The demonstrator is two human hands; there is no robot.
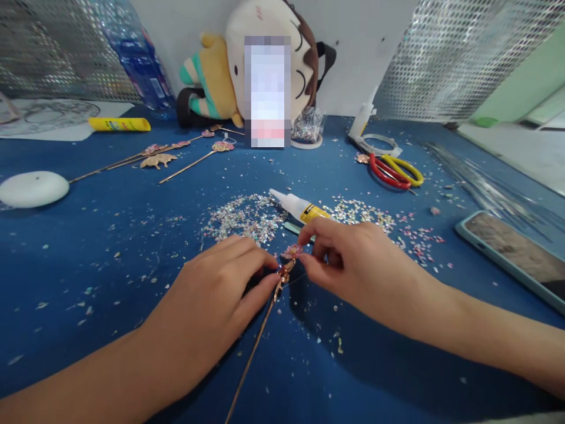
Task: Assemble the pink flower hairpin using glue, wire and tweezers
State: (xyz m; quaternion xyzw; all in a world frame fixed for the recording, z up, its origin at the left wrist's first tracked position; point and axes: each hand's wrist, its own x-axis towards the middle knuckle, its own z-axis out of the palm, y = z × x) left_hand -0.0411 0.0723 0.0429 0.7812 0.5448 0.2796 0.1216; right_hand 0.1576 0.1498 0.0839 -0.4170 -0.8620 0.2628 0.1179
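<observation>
My left hand (220,294) pinches the top of a thin gold hairpin stick (256,347) that runs toward the near edge of the blue table (88,277). My right hand (348,259) meets it from the right, its thumb and forefinger closed on a small pink flower ornament (292,251) at the stick's head. A fine wire trails from the joint to the right. Just beyond the hands lie a small glue bottle (300,208) with a yellow label and piles of shiny flakes (247,218).
Several finished gold hairpins (176,156) lie at the back left beside a yellow tube (119,124) and a white dome (33,188). Red-and-yellow scissors (395,171) and a tape ring sit back right; a phone (516,253) lies at the right. A plush toy leans against the wall.
</observation>
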